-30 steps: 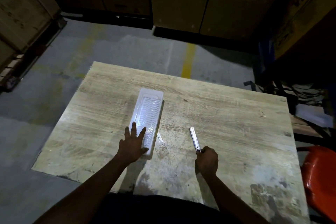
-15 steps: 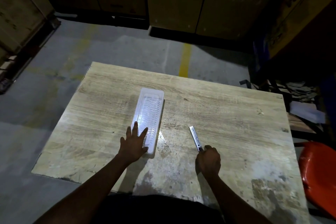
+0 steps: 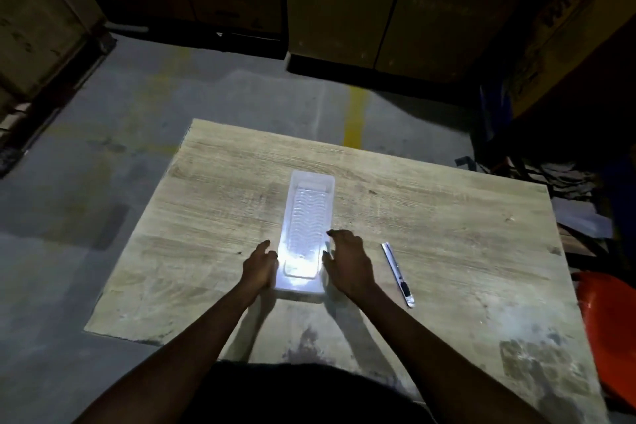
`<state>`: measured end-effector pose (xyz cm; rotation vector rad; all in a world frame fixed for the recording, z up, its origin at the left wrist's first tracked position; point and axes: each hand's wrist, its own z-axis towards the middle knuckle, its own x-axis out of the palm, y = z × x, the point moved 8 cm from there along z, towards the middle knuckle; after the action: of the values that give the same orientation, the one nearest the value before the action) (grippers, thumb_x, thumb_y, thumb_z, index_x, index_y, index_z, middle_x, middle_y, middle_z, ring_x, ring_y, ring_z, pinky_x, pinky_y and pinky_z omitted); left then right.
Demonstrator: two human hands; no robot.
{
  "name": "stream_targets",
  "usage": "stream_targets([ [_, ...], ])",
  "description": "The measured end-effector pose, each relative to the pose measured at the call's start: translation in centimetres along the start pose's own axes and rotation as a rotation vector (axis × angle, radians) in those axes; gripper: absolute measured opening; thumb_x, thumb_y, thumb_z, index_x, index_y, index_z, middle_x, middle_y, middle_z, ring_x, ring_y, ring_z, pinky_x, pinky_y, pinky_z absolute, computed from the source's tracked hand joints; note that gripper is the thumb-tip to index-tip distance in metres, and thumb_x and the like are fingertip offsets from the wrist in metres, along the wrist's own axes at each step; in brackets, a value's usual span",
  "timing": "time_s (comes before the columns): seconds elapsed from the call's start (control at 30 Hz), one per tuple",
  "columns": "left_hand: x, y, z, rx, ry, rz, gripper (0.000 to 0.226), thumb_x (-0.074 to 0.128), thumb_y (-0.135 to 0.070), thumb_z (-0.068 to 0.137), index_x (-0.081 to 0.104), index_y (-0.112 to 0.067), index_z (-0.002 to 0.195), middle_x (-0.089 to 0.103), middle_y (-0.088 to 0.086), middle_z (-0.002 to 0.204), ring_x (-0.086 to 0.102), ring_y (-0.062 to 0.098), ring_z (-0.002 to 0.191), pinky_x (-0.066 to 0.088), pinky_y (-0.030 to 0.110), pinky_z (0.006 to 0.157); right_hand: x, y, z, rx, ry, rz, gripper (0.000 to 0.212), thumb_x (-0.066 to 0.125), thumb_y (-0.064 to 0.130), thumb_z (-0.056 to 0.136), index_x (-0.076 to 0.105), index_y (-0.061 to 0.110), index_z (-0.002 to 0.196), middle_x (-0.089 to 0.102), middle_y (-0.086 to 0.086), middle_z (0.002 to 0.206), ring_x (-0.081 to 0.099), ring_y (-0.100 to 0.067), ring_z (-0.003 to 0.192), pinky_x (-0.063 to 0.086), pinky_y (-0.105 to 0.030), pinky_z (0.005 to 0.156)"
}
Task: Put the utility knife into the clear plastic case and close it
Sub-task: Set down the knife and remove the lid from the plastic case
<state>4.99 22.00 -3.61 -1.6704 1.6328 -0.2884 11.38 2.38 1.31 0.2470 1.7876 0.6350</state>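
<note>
A long clear plastic case (image 3: 308, 220) lies lengthwise on the wooden table (image 3: 447, 217), lid on, brightly lit at its near end. My left hand (image 3: 260, 267) presses against the case's near left side. My right hand (image 3: 347, 260) is at its near right side, fingers curled on the edge. The utility knife (image 3: 397, 274), slim and silver with a dark end, lies flat on the table just right of my right hand, untouched.
An orange plastic stool (image 3: 609, 323) stands off the table's right edge. Cardboard boxes (image 3: 344, 3) and wooden crates line the far side of the concrete floor. Papers and clutter (image 3: 571, 189) sit beyond the table's far right corner.
My right hand let go of the utility knife and moved left to the case. My left hand slid from on top of the case to its left side.
</note>
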Motion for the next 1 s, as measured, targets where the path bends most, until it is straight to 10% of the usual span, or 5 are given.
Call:
stream_targets([
  [0.3, 1.1, 0.1, -0.9, -0.094, 0.162, -0.163, 0.024, 0.048, -0.021, 0.088, 0.068, -0.025, 0.075, 0.067, 0.008, 0.077, 0.056, 0.026, 0.058, 0.048, 0.035, 0.061, 10.2, 4.9, -2.7, -0.015, 0.351, -0.477, 0.108, 0.061, 0.057, 0.08, -0.003, 0.006, 0.15, -0.016, -0.029, 0.154, -0.01, -0.056, 0.14, 0.012, -0.063, 0.113],
  [0.47, 1.0, 0.4, 0.1, -0.114, 0.247, -0.193, 0.025, 0.046, -0.02, 0.09, 0.066, -0.028, 0.078, 0.067, 0.006, 0.085, 0.062, 0.029, 0.066, 0.056, 0.049, 0.078, 11.0, 5.3, -2.2, 0.069, 0.329, -0.559, 0.107, 0.086, 0.048, 0.049, 0.045, 0.002, 0.137, 0.028, -0.037, 0.145, 0.037, -0.062, 0.126, 0.049, -0.066, 0.084],
  [0.6, 1.4, 0.5, 0.5, -0.105, 0.289, -0.14, 0.027, 0.044, -0.019, 0.088, 0.069, -0.028, 0.085, 0.071, 0.008, 0.094, 0.065, 0.028, 0.067, 0.057, 0.049, 0.073, 9.7, 5.6, -1.8, 0.007, 0.36, -0.498, 0.101, 0.069, 0.044, 0.075, 0.014, 0.002, 0.149, 0.007, -0.035, 0.154, 0.011, -0.06, 0.138, 0.035, -0.063, 0.102],
  [0.9, 3.7, -1.0, -0.7, 0.21, 0.102, 0.291, 0.04, 0.062, -0.004, 0.076, 0.063, -0.01, 0.116, 0.074, 0.015, 0.1, 0.071, 0.03, 0.089, 0.058, 0.038, 0.075, 1.5, 1.1, -4.5, 0.016, 0.099, 0.276, 0.098, 0.073, 0.05, 0.064, 0.031, 0.02, 0.147, 0.035, -0.001, 0.153, 0.032, -0.016, 0.14, 0.038, -0.031, 0.11],
  [1.0, 5.0, -1.3, -2.0, 0.22, -0.019, 0.363, 0.045, 0.067, -0.006, 0.075, 0.06, -0.011, 0.12, 0.074, 0.015, 0.099, 0.069, 0.03, 0.094, 0.051, 0.032, 0.08, -0.4, -3.2, -5.8, 0.162, -0.016, 0.72, 0.074, 0.067, 0.028, 0.06, 0.046, 0.021, 0.131, 0.058, 0.013, 0.129, 0.057, 0.004, 0.111, 0.048, -0.011, 0.084],
])
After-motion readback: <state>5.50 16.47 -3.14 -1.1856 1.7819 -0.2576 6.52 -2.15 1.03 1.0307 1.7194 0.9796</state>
